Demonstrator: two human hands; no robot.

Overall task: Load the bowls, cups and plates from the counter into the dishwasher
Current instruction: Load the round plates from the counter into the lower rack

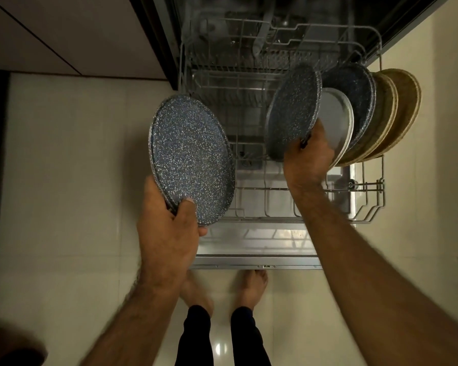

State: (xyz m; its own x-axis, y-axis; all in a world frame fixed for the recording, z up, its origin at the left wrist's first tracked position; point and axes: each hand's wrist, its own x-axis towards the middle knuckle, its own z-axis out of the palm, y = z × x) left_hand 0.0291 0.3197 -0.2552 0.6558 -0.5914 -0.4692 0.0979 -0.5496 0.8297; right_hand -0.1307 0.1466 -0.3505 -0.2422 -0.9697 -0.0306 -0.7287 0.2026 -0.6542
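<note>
- Blue with pale flecks, the held plate (191, 159) shows in the head view tilted on edge, over the floor (64, 154) just left of the lower rack (373, 196).
- Left hand (167, 233) grips its near rim, thumb curled onto the face and fingers behind. More than one rim edge shows under the thumb.
- Right hand (308, 157) pinches the lower edge of a second speckled plate (292, 112), which stands upright in the rack.
- Just beside it, to the right, stands a pale grey plate (336, 114), then a dark speckled plate (357, 96), then tan woven-look plates (399, 107), all on edge in a row.
- Dishwasher door (254, 257) lies open and flat, with bare feet (251, 286) at its front edge.
</note>
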